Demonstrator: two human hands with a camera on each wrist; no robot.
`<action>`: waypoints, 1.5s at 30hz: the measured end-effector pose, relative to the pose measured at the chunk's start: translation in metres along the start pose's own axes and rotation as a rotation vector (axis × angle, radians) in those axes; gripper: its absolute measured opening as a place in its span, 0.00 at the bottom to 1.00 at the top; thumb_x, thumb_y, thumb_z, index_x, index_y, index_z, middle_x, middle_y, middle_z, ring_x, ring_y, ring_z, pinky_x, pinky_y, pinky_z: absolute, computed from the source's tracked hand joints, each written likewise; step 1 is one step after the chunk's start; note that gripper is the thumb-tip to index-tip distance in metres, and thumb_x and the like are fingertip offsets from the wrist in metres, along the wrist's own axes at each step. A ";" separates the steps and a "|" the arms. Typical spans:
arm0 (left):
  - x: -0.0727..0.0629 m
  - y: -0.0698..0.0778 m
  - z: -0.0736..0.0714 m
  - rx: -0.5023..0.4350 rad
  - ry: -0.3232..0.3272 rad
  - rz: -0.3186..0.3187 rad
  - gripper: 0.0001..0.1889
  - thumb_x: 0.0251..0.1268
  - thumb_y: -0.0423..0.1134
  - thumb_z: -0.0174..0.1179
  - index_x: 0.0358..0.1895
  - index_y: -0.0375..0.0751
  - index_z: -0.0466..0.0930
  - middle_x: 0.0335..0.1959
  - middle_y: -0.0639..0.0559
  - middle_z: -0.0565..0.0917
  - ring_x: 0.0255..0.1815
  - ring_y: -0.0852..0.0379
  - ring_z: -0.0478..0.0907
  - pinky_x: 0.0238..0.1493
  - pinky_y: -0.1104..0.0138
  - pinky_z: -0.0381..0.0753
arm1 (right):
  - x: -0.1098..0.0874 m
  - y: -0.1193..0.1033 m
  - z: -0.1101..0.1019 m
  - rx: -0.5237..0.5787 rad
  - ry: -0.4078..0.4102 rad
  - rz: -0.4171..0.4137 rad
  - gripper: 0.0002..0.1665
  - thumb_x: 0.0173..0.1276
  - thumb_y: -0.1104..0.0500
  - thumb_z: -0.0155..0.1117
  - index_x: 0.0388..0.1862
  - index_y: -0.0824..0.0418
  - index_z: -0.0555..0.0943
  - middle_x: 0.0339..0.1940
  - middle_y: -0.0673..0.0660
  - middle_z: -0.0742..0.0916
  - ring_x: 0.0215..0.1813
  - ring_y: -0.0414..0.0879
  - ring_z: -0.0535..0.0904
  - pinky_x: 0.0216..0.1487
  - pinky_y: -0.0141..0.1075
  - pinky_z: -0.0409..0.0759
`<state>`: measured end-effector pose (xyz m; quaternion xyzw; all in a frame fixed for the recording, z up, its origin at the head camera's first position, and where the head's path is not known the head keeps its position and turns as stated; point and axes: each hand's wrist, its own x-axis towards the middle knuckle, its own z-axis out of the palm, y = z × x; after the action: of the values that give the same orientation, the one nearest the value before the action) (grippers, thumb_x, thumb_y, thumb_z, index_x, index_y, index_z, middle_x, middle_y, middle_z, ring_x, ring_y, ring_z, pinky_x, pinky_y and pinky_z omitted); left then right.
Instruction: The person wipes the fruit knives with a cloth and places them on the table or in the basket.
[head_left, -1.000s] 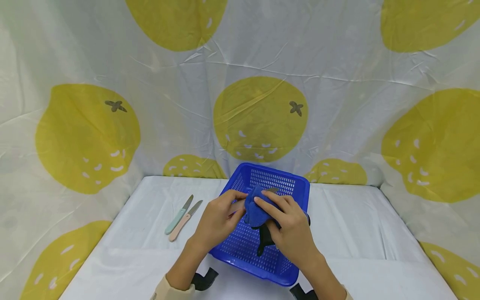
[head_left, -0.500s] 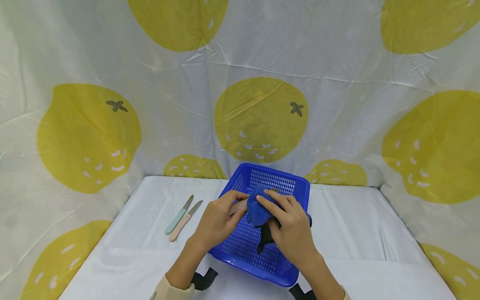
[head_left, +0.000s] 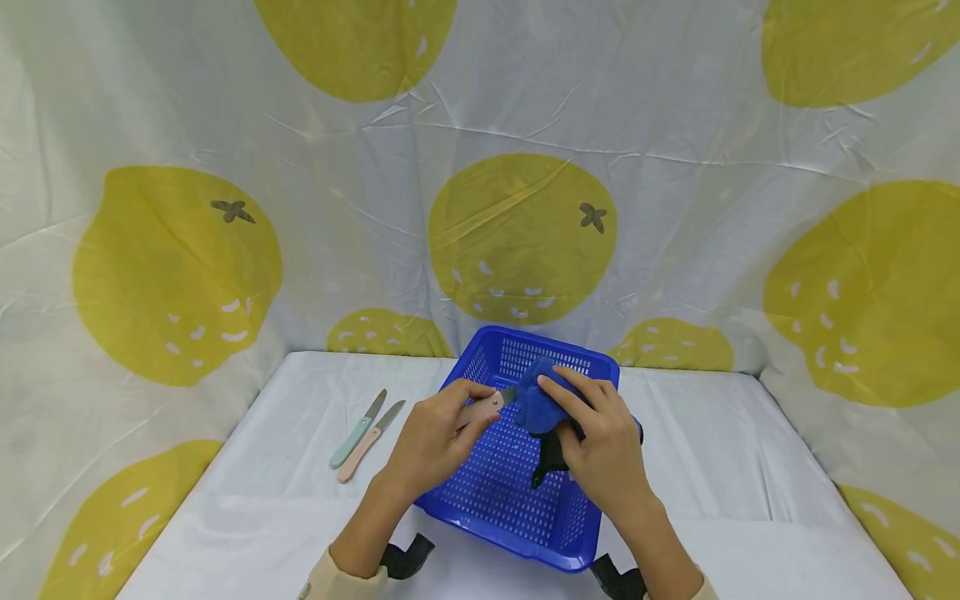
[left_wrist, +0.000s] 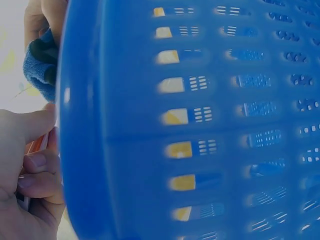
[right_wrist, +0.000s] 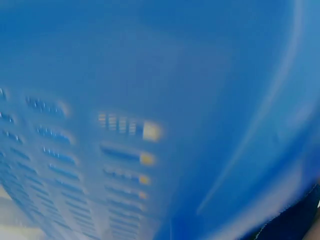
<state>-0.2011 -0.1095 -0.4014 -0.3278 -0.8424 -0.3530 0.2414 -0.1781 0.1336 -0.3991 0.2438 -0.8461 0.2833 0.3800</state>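
In the head view my left hand (head_left: pixel 433 437) pinches the pale pink handle of a small knife (head_left: pixel 483 406) above a blue plastic basket (head_left: pixel 517 546). The knife points right, a short stretch of blade showing beside the handle. A bunched blue cloth (head_left: pixel 536 404) is gripped in my right hand (head_left: pixel 600 446); it covers or hides the rest of the blade. Below that hand hangs a black piece (head_left: pixel 550 462), its nature unclear. In the left wrist view the basket wall hides part of the left hand (left_wrist: pixel 32 170) and of the cloth (left_wrist: pixel 40 70).
Two more small knives, one with a mint handle (head_left: pixel 351 443) and one with a pink handle (head_left: pixel 360 455), lie side by side on the white-covered table (head_left: pixel 262 467), left of the basket. A curtain with yellow lemons (head_left: pixel 521 237) stands behind.
My right hand has moved right with the cloth and the black piece, baring the knife's handle end and some blade. The left hand has stayed almost still.
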 end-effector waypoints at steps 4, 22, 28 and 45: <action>0.000 0.000 -0.001 -0.006 -0.007 -0.014 0.12 0.71 0.41 0.66 0.54 0.43 0.81 0.48 0.52 0.89 0.40 0.62 0.86 0.43 0.71 0.87 | 0.001 0.008 -0.003 -0.010 0.020 0.018 0.34 0.59 0.73 0.71 0.63 0.50 0.85 0.66 0.56 0.84 0.56 0.55 0.80 0.53 0.54 0.86; 0.000 -0.003 0.000 -0.080 0.016 -0.041 0.12 0.69 0.38 0.68 0.52 0.41 0.83 0.49 0.51 0.89 0.41 0.59 0.87 0.42 0.72 0.87 | 0.005 0.027 -0.023 0.005 0.092 0.116 0.33 0.60 0.73 0.72 0.64 0.51 0.85 0.66 0.57 0.83 0.63 0.56 0.78 0.64 0.51 0.81; 0.000 -0.003 0.000 -0.051 0.026 -0.029 0.12 0.69 0.39 0.69 0.52 0.42 0.84 0.48 0.51 0.89 0.45 0.59 0.88 0.45 0.71 0.87 | 0.003 0.005 -0.015 0.053 0.030 0.049 0.34 0.60 0.73 0.69 0.64 0.50 0.84 0.67 0.55 0.83 0.65 0.54 0.78 0.70 0.29 0.73; 0.000 -0.001 0.002 -0.020 0.023 0.030 0.12 0.66 0.30 0.68 0.51 0.40 0.84 0.44 0.50 0.89 0.41 0.58 0.87 0.44 0.67 0.88 | -0.002 -0.022 0.013 0.099 -0.020 -0.067 0.33 0.57 0.72 0.71 0.62 0.51 0.86 0.62 0.56 0.86 0.55 0.52 0.81 0.52 0.50 0.86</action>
<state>-0.2023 -0.1087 -0.4032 -0.3388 -0.8310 -0.3614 0.2533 -0.1695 0.1095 -0.4014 0.2934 -0.8261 0.3096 0.3683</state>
